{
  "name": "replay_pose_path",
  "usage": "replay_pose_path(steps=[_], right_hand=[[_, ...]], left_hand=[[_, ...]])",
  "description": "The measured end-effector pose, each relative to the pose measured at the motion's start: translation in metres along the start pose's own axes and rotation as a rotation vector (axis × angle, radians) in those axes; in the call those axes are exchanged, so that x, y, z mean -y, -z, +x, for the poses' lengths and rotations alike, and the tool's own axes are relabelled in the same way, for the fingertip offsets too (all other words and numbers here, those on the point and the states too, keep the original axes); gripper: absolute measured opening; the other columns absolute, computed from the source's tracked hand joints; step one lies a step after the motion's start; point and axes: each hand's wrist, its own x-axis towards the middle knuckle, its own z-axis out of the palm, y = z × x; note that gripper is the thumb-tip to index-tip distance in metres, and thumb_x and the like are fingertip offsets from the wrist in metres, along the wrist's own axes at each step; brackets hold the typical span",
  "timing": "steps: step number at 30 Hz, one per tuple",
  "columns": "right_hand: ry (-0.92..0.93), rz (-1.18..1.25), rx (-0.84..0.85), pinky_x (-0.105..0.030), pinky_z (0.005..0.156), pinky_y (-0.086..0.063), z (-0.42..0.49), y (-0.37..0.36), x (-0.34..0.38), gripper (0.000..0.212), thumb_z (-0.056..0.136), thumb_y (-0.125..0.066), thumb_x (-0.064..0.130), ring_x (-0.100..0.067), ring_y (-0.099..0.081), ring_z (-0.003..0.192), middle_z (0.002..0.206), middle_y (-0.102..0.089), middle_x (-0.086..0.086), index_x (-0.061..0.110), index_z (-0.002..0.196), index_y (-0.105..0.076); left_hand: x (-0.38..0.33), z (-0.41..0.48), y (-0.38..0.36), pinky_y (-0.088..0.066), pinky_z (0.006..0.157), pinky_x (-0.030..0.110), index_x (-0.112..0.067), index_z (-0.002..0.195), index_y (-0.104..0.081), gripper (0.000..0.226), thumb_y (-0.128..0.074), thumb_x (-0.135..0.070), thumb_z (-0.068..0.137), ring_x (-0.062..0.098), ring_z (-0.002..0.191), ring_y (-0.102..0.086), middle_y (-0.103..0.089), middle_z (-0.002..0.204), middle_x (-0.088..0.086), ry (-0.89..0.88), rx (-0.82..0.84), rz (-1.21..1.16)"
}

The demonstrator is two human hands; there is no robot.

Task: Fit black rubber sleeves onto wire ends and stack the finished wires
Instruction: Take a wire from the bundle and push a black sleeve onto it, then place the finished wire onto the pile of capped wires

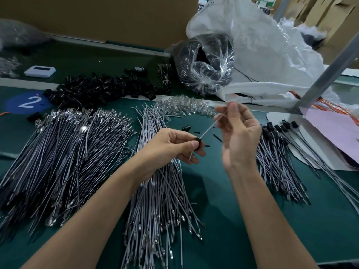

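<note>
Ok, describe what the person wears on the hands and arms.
Nothing worn: the left hand and right hand have no gloves, rings or watch. The left forearm and right forearm are uncovered to the frame's edge, no cuffs or bands in view.

Both hands are raised over the green table [223, 200], with one wire [208, 129] run through a black rubber sleeve [197, 143].

On my feed the left hand [174, 144] pinches the sleeve between thumb and fingers at centre. A short wire end pokes out toward 7 o'clock, and the long part rises toward 1 o'clock to the right hand [239, 133], which pinches it near the top, slightly blurred. I see a big pile of bare wires [68, 152] at 9 o'clock, a second pile [161, 191] at 6 o'clock under the left wrist, and a sleeved stack [275, 167] at 3 o'clock. A heap of loose sleeves [101, 90] sits at 11 o'clock.
</note>
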Motion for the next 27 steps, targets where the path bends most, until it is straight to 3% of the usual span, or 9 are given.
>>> replay_pose_path(steps=[4, 7, 9, 13, 14, 17, 19, 21, 27], right_hand=[[0.051, 0.171, -0.128, -0.023, 0.064, -0.051, 0.013, 0.002, 0.025, 0.014, 0.096, -0.054, 0.011, -0.011, -0.061, 0.062, 0.071, -0.07, -0.002, 0.009, 0.085, -0.062], [0.166, 0.099, -0.177, -0.025, 0.059, -0.051, 0.031, 0.009, 0.049, 0.01, 0.097, -0.056, 0.013, -0.012, -0.06, 0.058, 0.071, -0.069, -0.002, 0.009, 0.09, -0.062], [0.203, -0.171, -0.093, -0.023, 0.054, -0.049, 0.041, 0.017, 0.062, 0.008, 0.096, -0.059, 0.016, -0.01, -0.058, 0.055, 0.072, -0.07, -0.001, 0.011, 0.091, -0.064], [0.035, -1.005, 0.194, -0.013, 0.047, -0.047, 0.042, 0.036, 0.048, 0.011, 0.092, -0.066, 0.018, 0.0, -0.057, 0.048, 0.072, -0.074, 0.001, 0.021, 0.082, -0.068], [0.002, -1.16, 0.225, -0.014, 0.05, -0.051, 0.039, 0.04, 0.038, 0.01, 0.091, -0.067, 0.019, 0.0, -0.06, 0.051, 0.072, -0.074, 0.001, 0.021, 0.082, -0.069], [-0.023, -1.504, 0.235, -0.031, 0.08, -0.058, 0.03, 0.05, 0.013, 0.018, 0.09, -0.069, 0.029, -0.014, -0.069, 0.077, 0.088, -0.075, -0.005, 0.012, 0.095, -0.074], [-0.041, -1.675, 0.248, -0.037, 0.087, -0.054, 0.024, 0.056, 0.006, 0.029, 0.09, -0.068, 0.037, -0.022, -0.067, 0.09, 0.095, -0.074, -0.007, 0.011, 0.1, -0.074], [-0.065, -1.786, 0.274, -0.035, 0.084, -0.052, 0.017, 0.061, 0.005, 0.03, 0.091, -0.066, 0.038, -0.024, -0.065, 0.093, 0.096, -0.072, -0.007, 0.01, 0.097, -0.075], [-0.03, -1.895, 0.184, -0.032, 0.07, -0.042, 0.001, 0.063, -0.004, 0.016, 0.097, -0.056, 0.022, -0.027, -0.06, 0.094, 0.097, -0.065, -0.006, 0.008, 0.097, -0.065]], left_hand=[[0.001, -0.003, 0.001, -0.057, 0.073, 0.023, -0.008, 0.098, -0.074, 0.015, -0.06, -0.004, 0.094, 0.016, 0.078, -0.071, -0.077, 0.092, 0.009, 0.067, 0.173, 0.122], [0.002, -0.002, 0.001, -0.056, 0.071, 0.023, -0.008, 0.098, -0.073, 0.015, -0.059, -0.005, 0.095, 0.017, 0.077, -0.071, -0.076, 0.093, 0.009, 0.064, 0.148, 0.095], [0.001, -0.002, 0.002, -0.056, 0.069, 0.023, -0.007, 0.099, -0.073, 0.015, -0.058, -0.004, 0.095, 0.017, 0.075, -0.071, -0.076, 0.093, 0.01, 0.04, 0.07, 0.026], [0.001, 0.0, 0.005, -0.058, 0.07, 0.023, -0.004, 0.101, -0.071, 0.016, -0.057, -0.005, 0.094, 0.017, 0.073, -0.07, -0.076, 0.094, 0.013, -0.035, -0.074, -0.133], [0.0, 0.0, 0.005, -0.058, 0.07, 0.023, -0.004, 0.102, -0.071, 0.016, -0.056, -0.005, 0.095, 0.017, 0.072, -0.07, -0.076, 0.093, 0.013, -0.045, -0.106, -0.164], [0.0, 0.002, 0.007, -0.057, 0.067, 0.021, -0.003, 0.102, -0.07, 0.016, -0.056, -0.007, 0.094, 0.015, 0.069, -0.069, -0.076, 0.092, 0.011, -0.05, -0.175, -0.221], [0.0, 0.002, 0.007, -0.058, 0.067, 0.022, -0.002, 0.101, -0.07, 0.017, -0.056, -0.007, 0.094, 0.014, 0.068, -0.069, -0.076, 0.091, 0.011, -0.051, -0.195, -0.239], [0.0, 0.002, 0.008, -0.058, 0.067, 0.022, -0.002, 0.101, -0.07, 0.017, -0.056, -0.007, 0.094, 0.015, 0.068, -0.069, -0.076, 0.091, 0.011, -0.05, -0.2, -0.24], [-0.001, 0.001, 0.007, -0.058, 0.067, 0.022, -0.003, 0.101, -0.07, 0.017, -0.058, -0.01, 0.092, 0.015, 0.068, -0.069, -0.076, 0.093, 0.012, -0.037, -0.202, -0.229]])
